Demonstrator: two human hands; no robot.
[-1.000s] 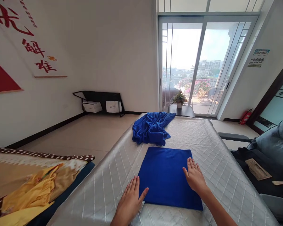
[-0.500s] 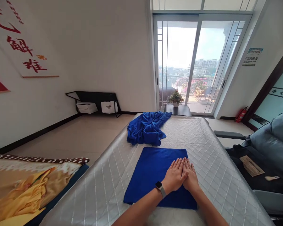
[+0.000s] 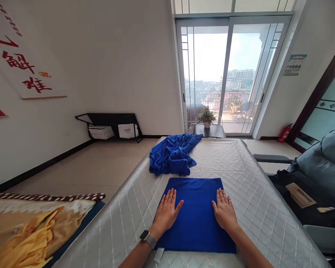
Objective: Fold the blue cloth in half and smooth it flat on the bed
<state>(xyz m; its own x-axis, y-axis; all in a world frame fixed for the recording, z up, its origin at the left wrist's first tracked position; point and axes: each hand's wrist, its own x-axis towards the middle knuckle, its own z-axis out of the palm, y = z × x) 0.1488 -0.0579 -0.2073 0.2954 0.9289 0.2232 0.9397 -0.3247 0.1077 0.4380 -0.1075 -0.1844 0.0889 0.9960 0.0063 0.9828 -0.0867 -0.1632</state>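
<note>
Left hand: your left hand (image 3: 166, 212) lies flat, fingers spread, palm down on the left half of the folded blue towel (image 3: 194, 214).
Right hand: your right hand (image 3: 225, 211) lies flat and spread on the towel's right half, well apart from the left.
Towel: folded square, on the near middle of the quilted silver surface (image 3: 257, 208).
Far: crumpled blue cloth (image 3: 173, 154) just beyond the towel's far edge.
Wrist: watch (image 3: 147, 237) on your left.
Near left: yellow cloth (image 3: 22, 238).

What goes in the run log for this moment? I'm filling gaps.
left hand: flat on folded blue towel | right hand: flat on it | crumpled blue cloth: beyond
</note>
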